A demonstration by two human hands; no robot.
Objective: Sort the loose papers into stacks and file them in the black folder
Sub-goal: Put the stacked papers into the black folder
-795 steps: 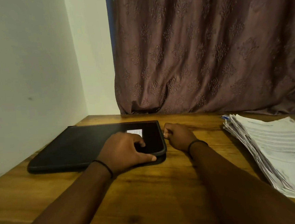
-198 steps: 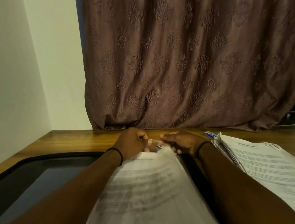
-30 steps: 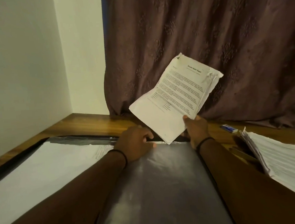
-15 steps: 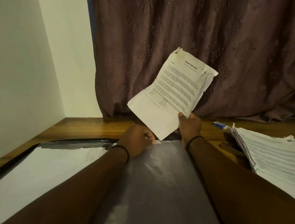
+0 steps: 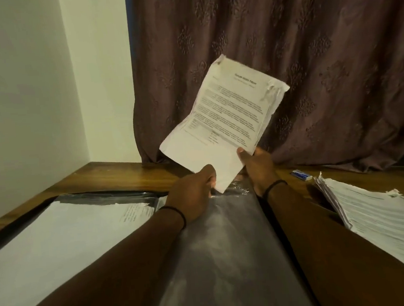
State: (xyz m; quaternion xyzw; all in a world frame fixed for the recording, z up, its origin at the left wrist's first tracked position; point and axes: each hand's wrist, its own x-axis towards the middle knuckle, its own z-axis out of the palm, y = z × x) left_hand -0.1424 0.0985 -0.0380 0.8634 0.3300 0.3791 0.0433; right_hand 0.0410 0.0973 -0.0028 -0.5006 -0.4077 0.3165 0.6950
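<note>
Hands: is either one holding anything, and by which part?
The right hand grips the printed papers by their lower edge. The left hand meets their bottom corner; its hold cannot be told.

held sheaf [image 5: 224,116] print: blurred, unreadable
left hand [image 5: 192,195] fingertips: hidden beneath sheaf's lower corner
loose paper pile [image 5: 383,225], 4 o'clock: cut by right edge
black folder [image 5: 19,225], 8 o'clock: cut by left edge
blue object [image 5: 301,175], 3 o'clock: too small to identify
</note>
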